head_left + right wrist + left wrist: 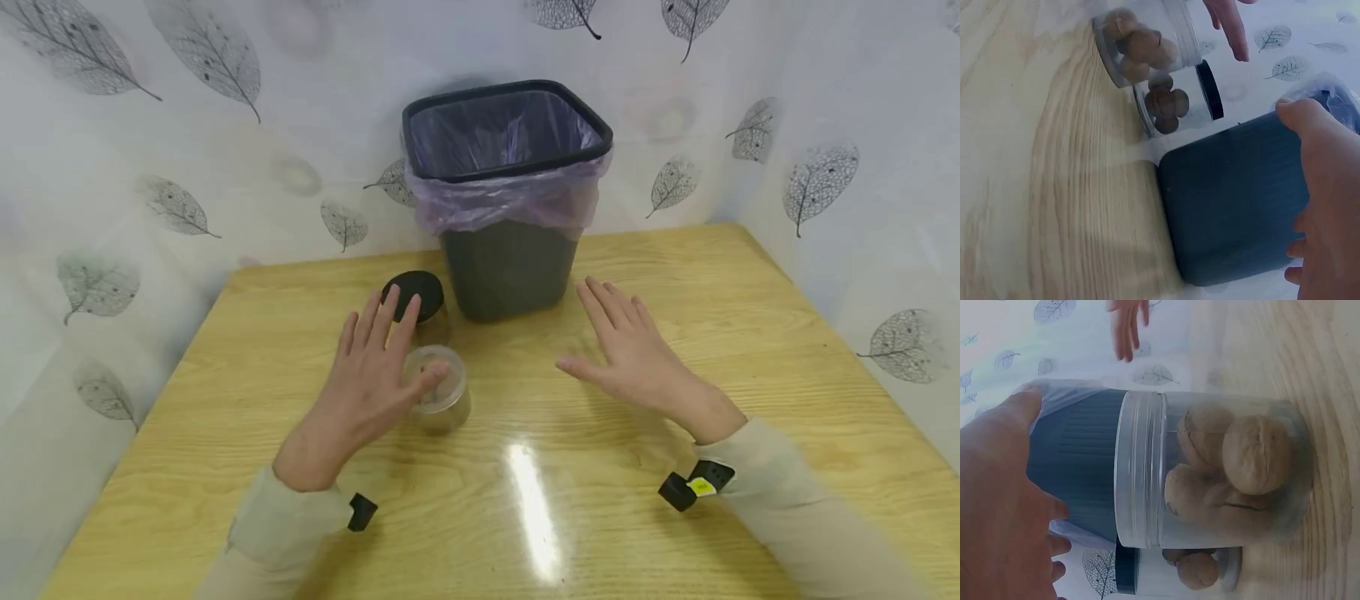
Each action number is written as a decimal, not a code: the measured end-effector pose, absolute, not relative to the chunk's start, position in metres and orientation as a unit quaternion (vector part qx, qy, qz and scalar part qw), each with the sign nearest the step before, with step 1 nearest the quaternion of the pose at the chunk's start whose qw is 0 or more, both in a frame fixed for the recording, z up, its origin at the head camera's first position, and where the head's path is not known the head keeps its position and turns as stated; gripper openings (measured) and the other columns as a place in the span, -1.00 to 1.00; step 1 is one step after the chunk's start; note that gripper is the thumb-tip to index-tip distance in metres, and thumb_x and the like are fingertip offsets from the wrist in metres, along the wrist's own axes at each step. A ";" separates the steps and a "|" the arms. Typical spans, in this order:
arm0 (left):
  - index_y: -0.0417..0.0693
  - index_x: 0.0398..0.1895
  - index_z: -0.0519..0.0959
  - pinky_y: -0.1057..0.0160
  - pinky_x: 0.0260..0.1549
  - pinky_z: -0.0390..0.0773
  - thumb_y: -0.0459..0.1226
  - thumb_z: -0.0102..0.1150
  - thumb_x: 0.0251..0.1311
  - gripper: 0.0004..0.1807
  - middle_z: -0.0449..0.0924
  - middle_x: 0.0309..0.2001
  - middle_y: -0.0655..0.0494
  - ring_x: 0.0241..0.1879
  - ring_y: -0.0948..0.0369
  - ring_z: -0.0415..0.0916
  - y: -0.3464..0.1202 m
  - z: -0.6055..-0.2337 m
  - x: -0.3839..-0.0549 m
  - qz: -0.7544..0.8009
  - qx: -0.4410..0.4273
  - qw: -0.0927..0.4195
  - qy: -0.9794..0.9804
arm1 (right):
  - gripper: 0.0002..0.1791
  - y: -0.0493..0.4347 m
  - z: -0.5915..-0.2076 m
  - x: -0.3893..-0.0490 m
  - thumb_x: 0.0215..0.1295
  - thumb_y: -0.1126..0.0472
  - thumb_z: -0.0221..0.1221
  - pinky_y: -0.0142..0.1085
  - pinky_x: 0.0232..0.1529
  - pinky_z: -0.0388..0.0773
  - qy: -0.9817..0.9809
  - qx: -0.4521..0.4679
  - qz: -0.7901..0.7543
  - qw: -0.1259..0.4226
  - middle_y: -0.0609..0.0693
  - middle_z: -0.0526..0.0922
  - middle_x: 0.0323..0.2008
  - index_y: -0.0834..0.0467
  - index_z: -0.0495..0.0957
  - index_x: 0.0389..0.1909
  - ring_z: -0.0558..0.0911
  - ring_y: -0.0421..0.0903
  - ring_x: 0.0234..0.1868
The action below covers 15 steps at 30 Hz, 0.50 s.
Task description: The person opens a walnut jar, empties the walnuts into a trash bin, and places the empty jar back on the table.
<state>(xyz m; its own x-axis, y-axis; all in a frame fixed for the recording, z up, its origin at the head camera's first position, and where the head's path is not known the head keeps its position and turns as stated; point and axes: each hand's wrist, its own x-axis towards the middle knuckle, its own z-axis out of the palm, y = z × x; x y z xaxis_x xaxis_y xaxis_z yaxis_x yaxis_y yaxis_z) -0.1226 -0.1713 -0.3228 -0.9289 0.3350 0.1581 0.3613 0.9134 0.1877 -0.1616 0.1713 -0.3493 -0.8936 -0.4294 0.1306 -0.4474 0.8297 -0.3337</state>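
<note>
My left hand (367, 383) hovers with fingers spread above a clear-lidded jar (442, 412), partly covering it in the head view. Several walnuts (1257, 454) lie inside that jar, seen through its clear side. Just behind stands a second jar (431, 329) with a black lid (420, 292), also with several walnuts (1163, 103) in it; my left fingertips overlap its lid in the head view. My right hand (637, 358) is held over the table to the right of the jars, fingers straight, thumb apart, holding nothing.
A dark waste bin (510, 271) stands at the back of the wooden table (600, 533), with a translucent purple bag (517, 200) folded over its rim. Behind the table hangs a pale leaf-patterned backdrop (300, 108). The black-lidded jar is close to the bin's left side.
</note>
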 end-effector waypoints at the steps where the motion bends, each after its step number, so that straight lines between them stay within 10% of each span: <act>1: 0.05 0.62 -0.19 -0.25 0.50 -0.24 0.34 -0.17 0.34 -0.01 -0.34 0.62 -0.09 0.60 -0.07 -0.42 -0.171 -0.323 -0.122 -0.108 -0.179 0.061 -0.976 | 0.12 0.169 -0.350 -0.161 0.33 -0.41 0.01 0.28 0.50 -0.25 -0.955 0.232 0.182 0.023 0.12 -0.23 0.61 0.11 -0.32 0.60 -0.19 0.18 0.60; 15: 0.02 0.59 0.00 -0.22 0.44 0.06 0.35 -0.04 0.26 0.00 -0.09 0.59 -0.11 0.57 -0.10 -0.14 -0.164 -0.331 -0.116 -0.113 -0.208 0.092 -0.967 | 0.08 0.132 -0.364 -0.157 0.32 -0.31 0.11 0.23 0.52 -0.15 -0.936 0.272 0.223 0.030 0.20 -0.03 0.57 0.24 -0.13 0.57 -0.05 0.18 0.59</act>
